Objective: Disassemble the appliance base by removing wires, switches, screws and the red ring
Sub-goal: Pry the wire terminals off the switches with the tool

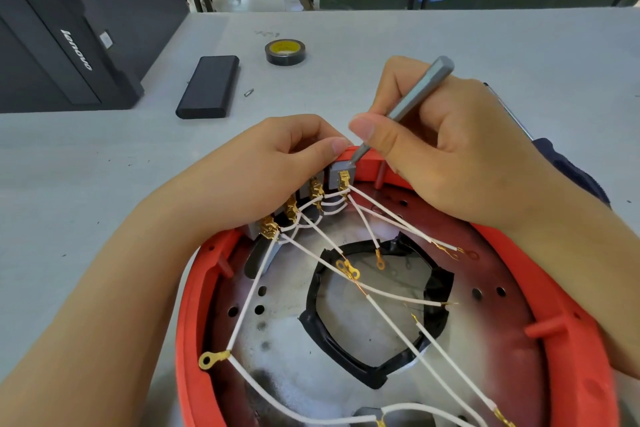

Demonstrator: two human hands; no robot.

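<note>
Smooth red ring (pixel 194 340) rims metal base (pixel 277 350), white wires (pixel 398 329).

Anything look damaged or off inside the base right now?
Yes: the metal plate shows dark scorch-like marks near its lower left, and several white wires end in bare, frayed copper strands over the central opening.

The appliance base (pixel 398 340) lies open side up, a metal plate inside a red ring (pixel 194 305). Four grey switches (pixel 341 173) with gold terminals line its 11 o'clock rim; white wires (pixel 391 317) with gold ring lugs fan toward 5 o'clock.
</note>
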